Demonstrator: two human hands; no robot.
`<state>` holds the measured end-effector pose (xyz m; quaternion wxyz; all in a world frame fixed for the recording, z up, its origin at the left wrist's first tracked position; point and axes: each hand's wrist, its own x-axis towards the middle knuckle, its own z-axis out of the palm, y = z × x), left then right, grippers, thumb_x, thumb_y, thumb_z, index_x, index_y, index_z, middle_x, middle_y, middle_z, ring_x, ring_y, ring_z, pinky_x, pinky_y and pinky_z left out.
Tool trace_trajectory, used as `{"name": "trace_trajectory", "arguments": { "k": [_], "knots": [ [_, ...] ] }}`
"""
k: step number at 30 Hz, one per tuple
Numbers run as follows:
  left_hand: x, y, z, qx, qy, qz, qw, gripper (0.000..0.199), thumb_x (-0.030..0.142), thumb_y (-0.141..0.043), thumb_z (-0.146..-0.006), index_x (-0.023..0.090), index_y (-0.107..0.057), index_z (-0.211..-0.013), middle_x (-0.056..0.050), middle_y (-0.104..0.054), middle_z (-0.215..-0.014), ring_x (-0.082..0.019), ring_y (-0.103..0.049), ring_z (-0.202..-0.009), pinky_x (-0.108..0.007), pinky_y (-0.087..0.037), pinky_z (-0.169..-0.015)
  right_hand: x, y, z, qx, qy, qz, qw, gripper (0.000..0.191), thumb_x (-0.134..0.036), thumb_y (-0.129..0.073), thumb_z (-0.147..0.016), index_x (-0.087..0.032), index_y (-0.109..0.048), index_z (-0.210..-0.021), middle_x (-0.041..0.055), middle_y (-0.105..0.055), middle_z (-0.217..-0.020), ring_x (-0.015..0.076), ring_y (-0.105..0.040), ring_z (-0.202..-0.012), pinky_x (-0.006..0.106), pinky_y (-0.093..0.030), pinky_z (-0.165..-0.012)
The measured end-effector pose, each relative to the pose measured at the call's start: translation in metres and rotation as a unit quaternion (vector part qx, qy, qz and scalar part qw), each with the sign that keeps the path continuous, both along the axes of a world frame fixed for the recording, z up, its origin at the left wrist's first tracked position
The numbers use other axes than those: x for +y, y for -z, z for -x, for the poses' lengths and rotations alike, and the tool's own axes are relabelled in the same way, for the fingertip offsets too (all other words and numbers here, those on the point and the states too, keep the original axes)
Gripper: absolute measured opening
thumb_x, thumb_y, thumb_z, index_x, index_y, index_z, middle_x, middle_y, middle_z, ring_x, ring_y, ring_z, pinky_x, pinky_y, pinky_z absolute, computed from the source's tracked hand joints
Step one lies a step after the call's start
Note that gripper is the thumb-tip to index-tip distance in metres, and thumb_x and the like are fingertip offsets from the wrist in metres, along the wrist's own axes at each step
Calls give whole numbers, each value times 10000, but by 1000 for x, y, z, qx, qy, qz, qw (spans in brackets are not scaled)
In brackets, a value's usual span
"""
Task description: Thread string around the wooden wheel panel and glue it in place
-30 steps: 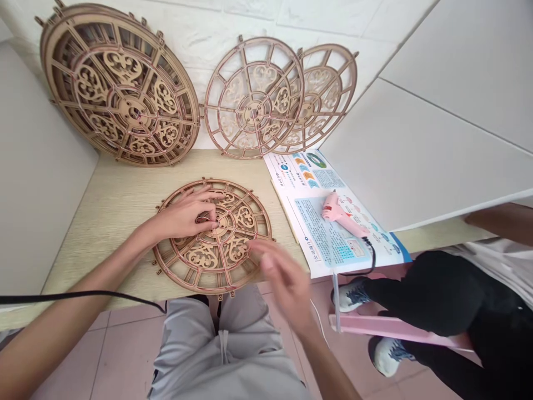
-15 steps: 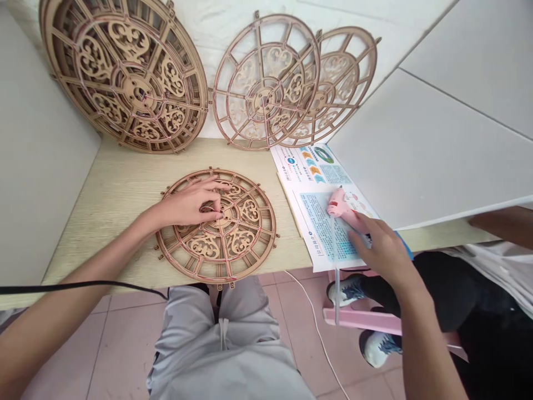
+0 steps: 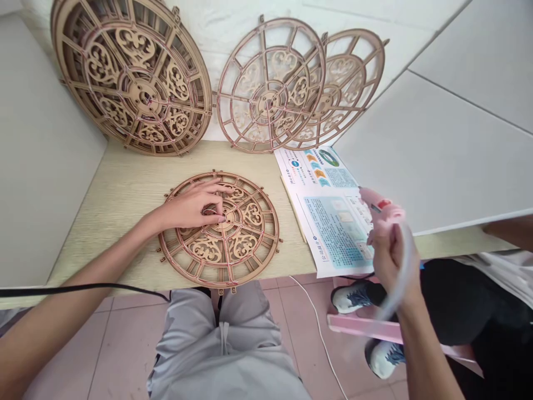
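The right hand is clamped around a pink glue gun (a bit blurred) at a booklet's edge. The left hand lies spread on a wooden wheel flat on the table; more wheels lean on the wall beyond.
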<state>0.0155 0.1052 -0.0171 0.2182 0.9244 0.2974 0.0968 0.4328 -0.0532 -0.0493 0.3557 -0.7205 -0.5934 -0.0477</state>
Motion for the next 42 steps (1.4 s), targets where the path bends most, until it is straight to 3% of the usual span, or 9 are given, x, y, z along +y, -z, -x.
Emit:
{"name": "trace_trajectory", "arguments": {
  "k": [3,5,8,10,14,19,23,27,42],
  "knots": [
    [-1,0,0,-9,2,-1,1000,256,440,-651,-922,208,-710,-832,-12,-481,-1564,-308,-281,-1539,-571,-189,-1264,-15,-10,40,159,1,5,987,431,-616,-725,-796,-224,-585,-906,76,-649,-882,232,-633,-742,402,-552,-671],
    [-2,-1,0,-12,0,0,1000,244,431,-658,-920,211,-706,-827,-3,-480,-1566,-301,-277,-1541,-565,-195,-1265,-22,-12,71,253,-19,19,967,426,-587,-738,-801,-226,-634,-1003,89,-697,-981,241,-681,-829,385,-576,-706],
    [-3,-1,1,-6,-6,4,1000,254,444,-656,-923,216,-707,-823,12,-482,-1564,-297,-269,-1543,-570,-189,-1265,-31,-8,113,341,-34,51,938,471,-565,-744,-821,-207,-675,-1120,77,-723,-933,219,-684,-804,340,-574,-688],
    [-3,-1,1,-3,-10,2,1000,256,446,-655,-926,217,-708,-826,11,-491,-1557,-298,-276,-1538,-580,-184,-1262,-34,-4,131,382,-84,66,918,438,-539,-716,-864,-195,-686,-1133,69,-719,-911,202,-673,-796,320,-569,-694],
    [-4,-2,1,-2,-14,-4,1000,220,423,-668,-918,221,-714,-844,11,-489,-1557,-297,-291,-1527,-587,-172,-1258,-25,0,141,400,-218,140,879,396,-523,-668,-915,-179,-686,-1110,25,-595,-715,148,-523,-621,268,-466,-550],
    [-5,-2,1,-1,-18,12,1000,217,422,-666,-916,222,-705,-839,16,-474,-1569,-307,-267,-1535,-591,-150,-1261,-1,-7,141,391,-285,222,847,431,-552,-565,-976,-179,-661,-1168,30,-566,-759,113,-418,-590,245,-342,-516],
    [-4,-1,2,0,-12,18,1000,201,395,-671,-912,216,-689,-823,21,-468,-1574,-308,-250,-1545,-592,-148,-1262,7,-9,147,343,-287,230,865,465,-588,-499,-996,-155,-669,-974,-16,-445,-615,100,-358,-539,251,-285,-507],
    [-3,1,2,-1,-13,24,1000,203,402,-672,-919,217,-686,-837,21,-470,-1574,-302,-240,-1551,-585,-152,-1264,9,-11,152,292,-275,236,885,506,-619,-461,-994,-160,-650,-902,-30,-404,-560,106,-347,-514,256,-279,-500],
    [-7,-1,2,-12,1,5,1000,160,338,-682,-917,202,-685,-832,-10,-506,-1547,-305,-272,-1544,-554,-207,-1261,14,-8,156,283,-278,258,881,461,-605,-471,-992,-160,-593,-986,-25,-402,-628,110,-342,-553,241,-253,-488]
  ]
}}
